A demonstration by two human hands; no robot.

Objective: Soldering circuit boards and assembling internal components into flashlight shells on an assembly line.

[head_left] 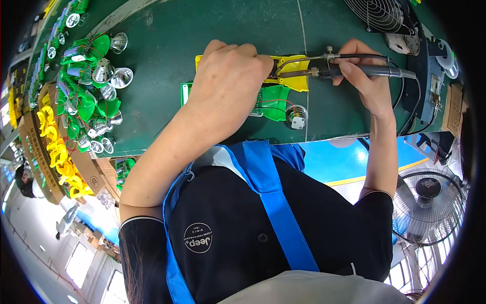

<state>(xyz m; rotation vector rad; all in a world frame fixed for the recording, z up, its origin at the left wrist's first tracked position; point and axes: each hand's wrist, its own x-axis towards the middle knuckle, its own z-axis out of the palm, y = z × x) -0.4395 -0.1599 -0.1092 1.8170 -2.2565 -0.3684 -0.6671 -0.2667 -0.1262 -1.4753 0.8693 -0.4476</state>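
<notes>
Wire-caged fan (428, 188), round black grille (377, 14), brown cardboard (452, 109), blue floor (334, 162)

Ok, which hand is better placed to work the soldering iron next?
Most likely the right hand: it grips the soldering iron, whose front end points left, over the yellow casing. The left hand lies over that casing, its fingertips mostly hidden.
</notes>
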